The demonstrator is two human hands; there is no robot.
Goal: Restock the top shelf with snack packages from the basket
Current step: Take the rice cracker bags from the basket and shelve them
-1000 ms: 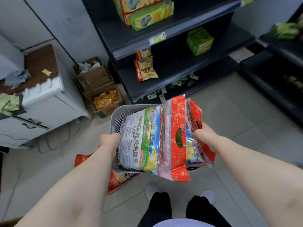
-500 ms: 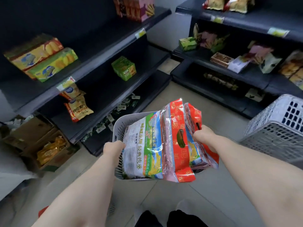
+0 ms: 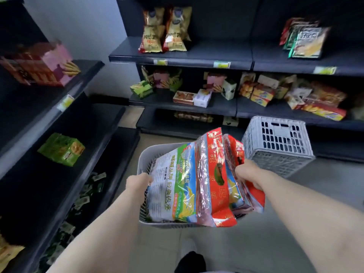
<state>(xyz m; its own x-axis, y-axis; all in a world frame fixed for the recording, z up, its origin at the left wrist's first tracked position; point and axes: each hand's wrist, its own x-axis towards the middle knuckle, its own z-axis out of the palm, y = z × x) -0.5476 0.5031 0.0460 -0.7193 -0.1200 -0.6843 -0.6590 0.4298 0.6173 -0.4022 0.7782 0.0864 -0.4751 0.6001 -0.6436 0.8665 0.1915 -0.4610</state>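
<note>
The basket (image 3: 143, 161), crammed with snack packages (image 3: 175, 186), is held at lower centre; its left rim is gripped by the left hand (image 3: 137, 183); the packages' right side is clutched by the right hand (image 3: 251, 176); top shelf (image 3: 208, 54) sits well apart, upper centre.

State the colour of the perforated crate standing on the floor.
The crate is light grey, seen in the head view.

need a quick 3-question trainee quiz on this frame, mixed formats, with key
1. True or false: the basket of snack packages rests on the floor.
2. The package nearest the left hand is mainly: A red, B white and green, C black.
3. How many gold bags stand on the top shelf in view?
Key: 1 false; 2 B; 3 two.
</note>
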